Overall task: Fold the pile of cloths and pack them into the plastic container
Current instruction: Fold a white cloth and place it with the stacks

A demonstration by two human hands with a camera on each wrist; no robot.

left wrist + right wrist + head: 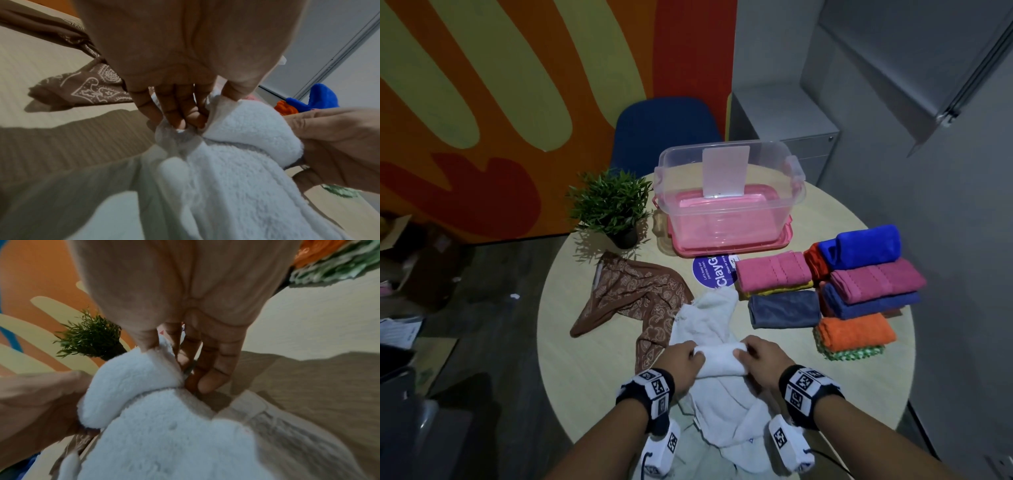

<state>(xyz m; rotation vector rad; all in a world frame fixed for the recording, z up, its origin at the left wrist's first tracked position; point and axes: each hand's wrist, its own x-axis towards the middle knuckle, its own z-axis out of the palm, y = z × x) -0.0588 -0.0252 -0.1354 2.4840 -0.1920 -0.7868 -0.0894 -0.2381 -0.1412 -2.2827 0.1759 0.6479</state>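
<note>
- White terry, the white towel (717, 356) lies on the round table (585, 370) near its front edge, part of it hanging over toward me.
- My left hand (681, 359) and right hand (763, 356) each pinch one end of a rolled fold.
- I judge it soft, light and floppy; hold it at the corners.
- To the right, the folded cloths (859, 284) are close; the brown patterned cloth (633, 294) touches it at the left.
- Beyond, the plastic container (726, 202) stands open.
</note>
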